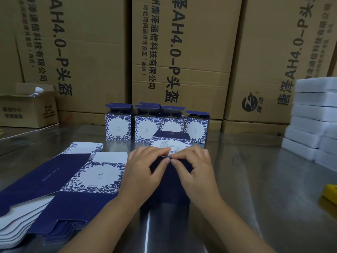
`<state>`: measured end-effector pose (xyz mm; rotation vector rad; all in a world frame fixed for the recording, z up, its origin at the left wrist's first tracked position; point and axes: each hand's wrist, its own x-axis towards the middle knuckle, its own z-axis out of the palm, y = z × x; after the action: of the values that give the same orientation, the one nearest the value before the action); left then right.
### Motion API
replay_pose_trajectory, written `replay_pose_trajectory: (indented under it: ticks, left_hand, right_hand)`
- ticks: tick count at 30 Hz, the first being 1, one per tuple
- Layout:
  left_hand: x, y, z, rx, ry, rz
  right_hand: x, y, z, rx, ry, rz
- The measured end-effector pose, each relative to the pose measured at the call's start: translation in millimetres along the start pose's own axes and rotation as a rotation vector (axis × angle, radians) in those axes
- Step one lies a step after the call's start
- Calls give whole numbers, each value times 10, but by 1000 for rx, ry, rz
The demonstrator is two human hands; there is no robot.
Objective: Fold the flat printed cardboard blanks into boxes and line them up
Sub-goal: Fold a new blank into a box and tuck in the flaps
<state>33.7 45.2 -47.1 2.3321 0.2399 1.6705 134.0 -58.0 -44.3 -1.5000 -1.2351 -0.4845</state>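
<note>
A partly folded navy and white floral box (170, 143) lies on the steel table in front of me. My left hand (144, 170) and my right hand (195, 168) both grip its near end, with curled fingertips pinching the navy flaps together at the middle. A stack of flat printed blanks (73, 179) lies to the left of my hands. Behind the held box, several folded boxes (156, 125) stand in a row with their top flaps open.
Large brown cartons (182, 52) form a wall at the back. A small open carton (27, 110) with a bottle sits far left. White foam blocks (313, 114) are stacked at the right. A yellow object (331, 194) lies at the right edge.
</note>
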Motion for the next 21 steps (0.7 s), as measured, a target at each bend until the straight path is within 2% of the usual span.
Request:
replay_pose_trajectory:
  ticks: [21]
  left_hand:
    - [-1,5,5,-27,-22,-33]
  right_hand:
    - [-22,0,-4,-60,17,-48]
